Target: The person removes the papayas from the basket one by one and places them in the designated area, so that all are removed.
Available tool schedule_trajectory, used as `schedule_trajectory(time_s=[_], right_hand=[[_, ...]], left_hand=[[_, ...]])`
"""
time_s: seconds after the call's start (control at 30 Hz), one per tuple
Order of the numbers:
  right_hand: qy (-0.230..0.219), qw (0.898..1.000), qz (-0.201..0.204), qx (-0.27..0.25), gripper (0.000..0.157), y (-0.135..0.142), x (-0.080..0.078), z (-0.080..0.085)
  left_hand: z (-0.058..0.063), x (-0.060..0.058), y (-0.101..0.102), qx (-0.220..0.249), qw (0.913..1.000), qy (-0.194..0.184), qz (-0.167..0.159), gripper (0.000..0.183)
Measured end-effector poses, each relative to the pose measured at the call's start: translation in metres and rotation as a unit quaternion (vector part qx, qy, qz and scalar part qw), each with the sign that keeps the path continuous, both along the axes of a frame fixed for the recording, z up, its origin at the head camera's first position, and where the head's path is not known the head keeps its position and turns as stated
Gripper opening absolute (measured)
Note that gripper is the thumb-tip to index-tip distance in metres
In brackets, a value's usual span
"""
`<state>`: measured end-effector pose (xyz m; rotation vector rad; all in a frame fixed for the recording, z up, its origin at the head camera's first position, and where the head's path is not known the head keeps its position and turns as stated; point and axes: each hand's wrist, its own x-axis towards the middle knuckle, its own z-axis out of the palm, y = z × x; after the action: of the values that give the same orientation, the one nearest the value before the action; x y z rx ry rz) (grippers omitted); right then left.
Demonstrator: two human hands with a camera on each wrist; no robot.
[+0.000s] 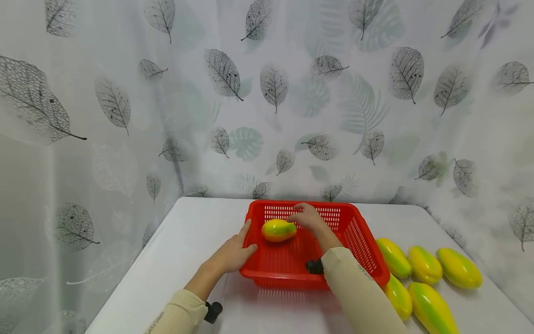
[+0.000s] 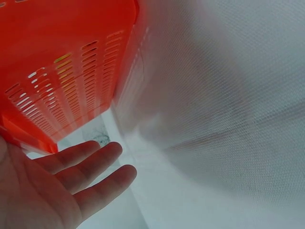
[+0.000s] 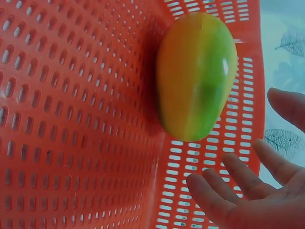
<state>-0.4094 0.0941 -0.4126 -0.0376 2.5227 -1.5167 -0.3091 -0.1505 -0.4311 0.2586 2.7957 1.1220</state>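
A red plastic basket (image 1: 275, 264) with slotted walls stands on the white table. Inside, near its back left corner, lies one yellow-and-green papaya (image 1: 278, 231). My left hand (image 1: 233, 250) rests at the basket's left rim, its fingers extended along the outside in the left wrist view. Over the basket, just right of the papaya, is my right hand (image 1: 308, 217). In the right wrist view its fingers (image 3: 245, 179) are spread and loosely bent, with a gap between them and the papaya (image 3: 198, 76); nothing is in its grip.
Several more papayas (image 1: 425, 264) lie on the table to the right of the basket, some close against its side. Behind the table (image 1: 200, 232) hangs a pale curtain (image 1: 275, 130) printed with leaves.
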Motion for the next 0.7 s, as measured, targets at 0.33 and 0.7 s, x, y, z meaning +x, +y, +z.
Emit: schedule_trajectory(time_s=[0.33, 0.7], right_hand=[[0.0, 1.0, 0.011, 0.016, 0.063, -0.0034, 0.0035, 0.003], [-0.005, 0.999, 0.024, 0.044, 0.064, -0.004, 0.003, 0.0007]], left_hand=[[0.0019, 0.0015, 0.0007, 0.002, 1.0, 0.007, -0.004, 0.08], [0.0019, 0.0, -0.0008, 0.008, 1.0, 0.002, -0.004, 0.08]])
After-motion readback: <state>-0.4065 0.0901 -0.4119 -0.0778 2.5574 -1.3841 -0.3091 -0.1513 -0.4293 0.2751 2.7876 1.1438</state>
